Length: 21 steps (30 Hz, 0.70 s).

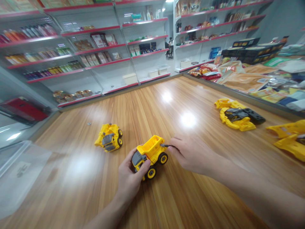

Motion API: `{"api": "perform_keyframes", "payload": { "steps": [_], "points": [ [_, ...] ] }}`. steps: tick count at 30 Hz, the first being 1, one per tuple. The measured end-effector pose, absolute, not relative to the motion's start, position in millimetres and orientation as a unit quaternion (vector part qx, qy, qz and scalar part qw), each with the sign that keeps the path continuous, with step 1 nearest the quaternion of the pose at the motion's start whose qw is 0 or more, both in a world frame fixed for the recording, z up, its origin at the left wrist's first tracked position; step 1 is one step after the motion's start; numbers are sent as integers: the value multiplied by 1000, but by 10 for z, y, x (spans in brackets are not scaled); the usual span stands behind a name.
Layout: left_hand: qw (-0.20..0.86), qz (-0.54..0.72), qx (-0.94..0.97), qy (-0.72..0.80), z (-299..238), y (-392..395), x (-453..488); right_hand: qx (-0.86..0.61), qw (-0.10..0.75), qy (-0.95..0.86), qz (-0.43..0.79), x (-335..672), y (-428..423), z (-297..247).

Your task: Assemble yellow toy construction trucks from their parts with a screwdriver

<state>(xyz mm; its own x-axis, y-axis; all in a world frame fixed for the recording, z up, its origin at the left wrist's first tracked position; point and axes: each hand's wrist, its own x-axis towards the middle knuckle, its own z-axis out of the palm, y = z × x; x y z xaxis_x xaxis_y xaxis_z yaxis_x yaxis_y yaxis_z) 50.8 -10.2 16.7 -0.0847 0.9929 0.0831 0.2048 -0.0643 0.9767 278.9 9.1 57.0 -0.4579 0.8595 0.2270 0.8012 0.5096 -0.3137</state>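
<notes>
A yellow toy dump truck (157, 147) with a grey cab window and black tyres is held just at the tabletop by my left hand (130, 176). The thumb lies along the cab side and the fingers wrap round its front. My right hand (190, 154) pinches a small dark screwdriver (172, 146), its handle mostly hidden in the fist. The tool's tip meets a grey fitting at the rear of the tipper bed. Left of the truck, a second yellow toy vehicle (110, 138) rests on the wood, untouched.
Yellow and black toy parts (238, 116) lie at the right, with more yellow pieces (289, 140) near the edge. A small grey bit (89, 124) sits far left. A clear plastic bin (21, 181) stands at the left. Packaged goods (245, 81) and stocked shelves (102, 51) lie beyond the table (133, 108).
</notes>
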Motion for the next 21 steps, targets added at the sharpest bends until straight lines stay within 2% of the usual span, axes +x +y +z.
{"api": "perform_keyframes", "payload": {
  "steps": [6, 15, 21],
  "points": [
    [390, 469, 569, 552, 159, -132, 497, -497, 171, -846, 87, 2763, 74, 594],
    [311, 419, 662, 537, 132, -130, 512, -529, 167, -823, 123, 2675, 38, 557],
    [323, 411, 701, 486, 123, -186, 515, -558, 226, -781, 167, 2685, 64, 474]
  ]
}}
